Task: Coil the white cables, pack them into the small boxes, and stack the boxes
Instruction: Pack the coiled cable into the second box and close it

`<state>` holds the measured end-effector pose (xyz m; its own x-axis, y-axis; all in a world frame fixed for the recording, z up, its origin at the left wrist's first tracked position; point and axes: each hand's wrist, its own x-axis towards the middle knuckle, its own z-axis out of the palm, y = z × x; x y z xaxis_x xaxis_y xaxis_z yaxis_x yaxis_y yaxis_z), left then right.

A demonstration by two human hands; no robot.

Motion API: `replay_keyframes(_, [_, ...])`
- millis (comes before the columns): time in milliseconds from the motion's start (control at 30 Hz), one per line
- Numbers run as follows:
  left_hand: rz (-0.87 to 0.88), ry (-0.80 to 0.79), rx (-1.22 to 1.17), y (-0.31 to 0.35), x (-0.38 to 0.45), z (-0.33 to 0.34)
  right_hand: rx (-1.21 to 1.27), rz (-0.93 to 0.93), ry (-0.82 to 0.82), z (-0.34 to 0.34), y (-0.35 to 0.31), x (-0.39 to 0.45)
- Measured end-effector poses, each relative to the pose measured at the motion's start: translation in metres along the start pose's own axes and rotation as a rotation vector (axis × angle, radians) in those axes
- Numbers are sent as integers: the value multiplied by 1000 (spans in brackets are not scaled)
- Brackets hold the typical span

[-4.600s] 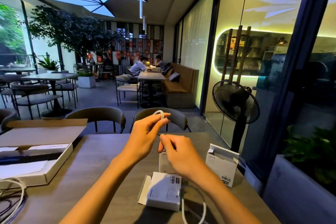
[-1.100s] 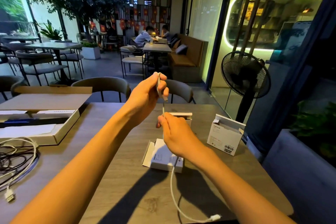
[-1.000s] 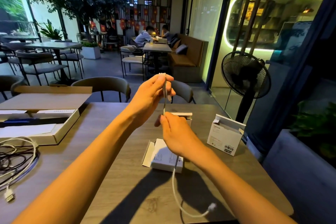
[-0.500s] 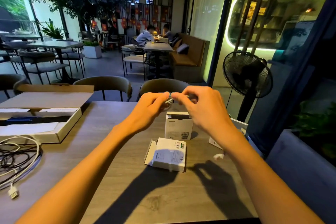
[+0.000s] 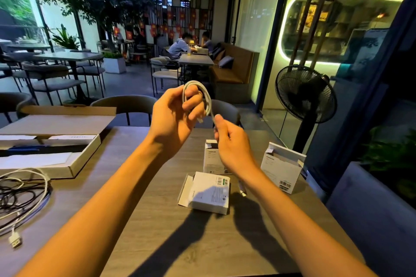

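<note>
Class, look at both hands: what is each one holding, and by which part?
Left hand grips the white cable by its coiled loops; right hand pinches the cable's loose run just below.

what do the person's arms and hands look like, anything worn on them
Both forearms are bare as far as the picture shows: no sleeves, gloves, watch or bracelet. The left hand and right hand show no rings on the visible fingers.

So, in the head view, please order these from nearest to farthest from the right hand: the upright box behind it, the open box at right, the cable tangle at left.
From the right hand:
1. Upright box, just behind it.
2. Open box, to its right.
3. Cable tangle, at the table's far left edge.
</note>
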<state>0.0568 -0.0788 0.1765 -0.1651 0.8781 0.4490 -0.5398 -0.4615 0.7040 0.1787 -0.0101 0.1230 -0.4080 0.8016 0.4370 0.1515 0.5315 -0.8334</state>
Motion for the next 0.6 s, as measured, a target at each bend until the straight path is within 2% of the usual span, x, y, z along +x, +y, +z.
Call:
replay_keyframes(167, [31,133,256,-11,10,-11,-147,73,-237,9,-2,-11])
replay_keyframes(267, [65,172,450,-20,12,-22,-326,20,-360,8,-14,-17])
replay_keyframes(400, [300,261,983,-27,10,-37,-550,-86,-511,6,-26,-28])
replay_keyframes(500, [349,158,1299,-31,6,-46,-642,-161,-495,-2,-34,-34])
replay_keyframes(600, [301,17,1384,-32,-3,-47,-652,-233,-369,-23,-40,-23])
